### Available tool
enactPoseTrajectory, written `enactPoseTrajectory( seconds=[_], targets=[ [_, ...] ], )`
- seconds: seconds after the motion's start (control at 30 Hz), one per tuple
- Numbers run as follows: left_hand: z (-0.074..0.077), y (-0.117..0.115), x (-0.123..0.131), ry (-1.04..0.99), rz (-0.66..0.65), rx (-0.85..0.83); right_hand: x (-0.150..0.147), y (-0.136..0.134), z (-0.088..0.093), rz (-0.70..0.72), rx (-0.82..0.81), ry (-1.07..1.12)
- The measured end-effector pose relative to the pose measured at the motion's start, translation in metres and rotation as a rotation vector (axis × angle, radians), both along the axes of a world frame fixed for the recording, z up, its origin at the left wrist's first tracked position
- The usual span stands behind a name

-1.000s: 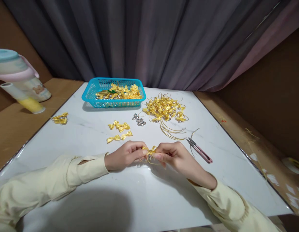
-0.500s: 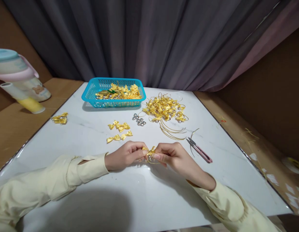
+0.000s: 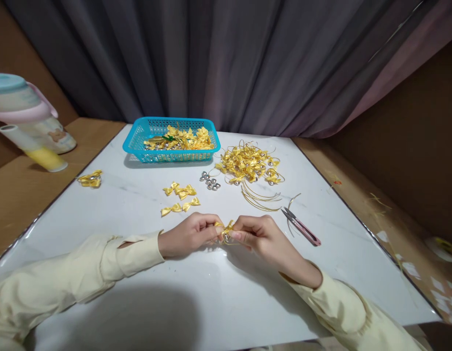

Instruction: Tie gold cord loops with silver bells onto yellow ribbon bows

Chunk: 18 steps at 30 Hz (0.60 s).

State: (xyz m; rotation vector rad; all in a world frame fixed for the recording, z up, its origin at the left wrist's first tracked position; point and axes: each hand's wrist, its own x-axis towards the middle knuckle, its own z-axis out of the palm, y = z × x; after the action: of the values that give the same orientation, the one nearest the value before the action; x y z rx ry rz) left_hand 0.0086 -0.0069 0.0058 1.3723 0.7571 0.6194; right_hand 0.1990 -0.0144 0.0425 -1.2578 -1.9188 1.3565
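Between my two hands is a yellow ribbon bow with a silver bell and a loop of gold cord. My left hand pinches its left side between thumb and fingers. From the right, my right hand pinches the other side, its thumb by the bell; the fingertips partly hide the bow. Beyond my left hand lie several loose yellow bows. Small silver bells sit in a cluster farther back. Gold cord pieces and pink-handled thread snips rest beyond my right hand.
A blue basket at the back holds yellow bows and bells. Beside it is a heap of corded bows. More ribbon pieces lie at the left edge. A large bottle and a tube stand left of the white tabletop.
My right hand and forearm have shifted very slightly to the left. The cord loop below the bow sits a little higher. Both hands keep their pinch on the bow.
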Motion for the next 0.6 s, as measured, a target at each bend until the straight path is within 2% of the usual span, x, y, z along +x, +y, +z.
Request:
enactPoseTrajectory(
  seconds=[0.23, 0.6],
  targets=[
    [0.0024, -0.0044, 0.0035, -0.051, -0.062, -0.044, -0.0034, -0.0023, 0.0003, 0.005, -0.061, 0.064],
    [0.0058, -0.005, 0.0052, -0.051, -0.032, -0.054, -0.0013, -0.0014, 0.0025, -0.014, -0.223, 0.14]
  ],
)
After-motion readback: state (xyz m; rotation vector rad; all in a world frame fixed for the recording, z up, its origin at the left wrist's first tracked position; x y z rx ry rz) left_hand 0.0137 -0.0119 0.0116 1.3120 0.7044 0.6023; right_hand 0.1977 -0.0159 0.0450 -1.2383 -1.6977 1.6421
